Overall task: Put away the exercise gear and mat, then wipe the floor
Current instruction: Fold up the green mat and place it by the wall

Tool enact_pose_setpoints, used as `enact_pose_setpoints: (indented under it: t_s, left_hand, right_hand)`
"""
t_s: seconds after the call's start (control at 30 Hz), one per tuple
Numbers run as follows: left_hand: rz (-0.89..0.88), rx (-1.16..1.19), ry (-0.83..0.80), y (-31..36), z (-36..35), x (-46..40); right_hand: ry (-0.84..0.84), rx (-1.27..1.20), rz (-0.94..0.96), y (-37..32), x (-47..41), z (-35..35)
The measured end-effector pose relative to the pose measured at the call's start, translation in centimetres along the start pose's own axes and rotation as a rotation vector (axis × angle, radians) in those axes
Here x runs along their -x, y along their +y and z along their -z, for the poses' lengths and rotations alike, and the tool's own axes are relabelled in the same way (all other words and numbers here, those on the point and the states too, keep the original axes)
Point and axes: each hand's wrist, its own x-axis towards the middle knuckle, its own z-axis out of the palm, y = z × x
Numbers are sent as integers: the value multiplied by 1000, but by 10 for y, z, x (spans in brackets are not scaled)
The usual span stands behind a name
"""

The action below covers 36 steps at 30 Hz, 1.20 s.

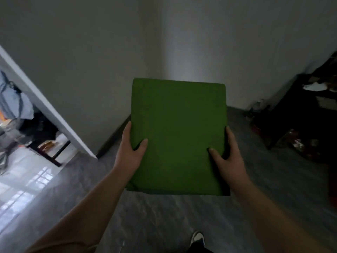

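A folded green mat is held out in front of me, flat and roughly square, above the grey floor. My left hand grips its left edge, thumb lying on top and fingers underneath. On the opposite edge my right hand holds it the same way, thumb on the top face. The underside of the mat and most of my fingers are hidden.
A room corner of pale walls lies straight ahead. An open doorway at the left shows a bright tiled room with clutter. Dark furniture with items on it stands at the right. My shoe shows on the grey floor.
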Motion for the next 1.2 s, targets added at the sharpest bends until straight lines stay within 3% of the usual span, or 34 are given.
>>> enact_pose_setpoints:
  t_s: [0.3,0.83,1.2]
  left_hand:
    - [-71,-14,-163,55,-163,-138]
    - [-121,-15,-369,72,-354,-507]
    - [-84,-45,-506,80,-539,-666]
  right_hand:
    - [174,46,-59,29,-146,93]
    - [354,112,-188,75,-502,74]
    - [386,152,-258,156,-706,133]
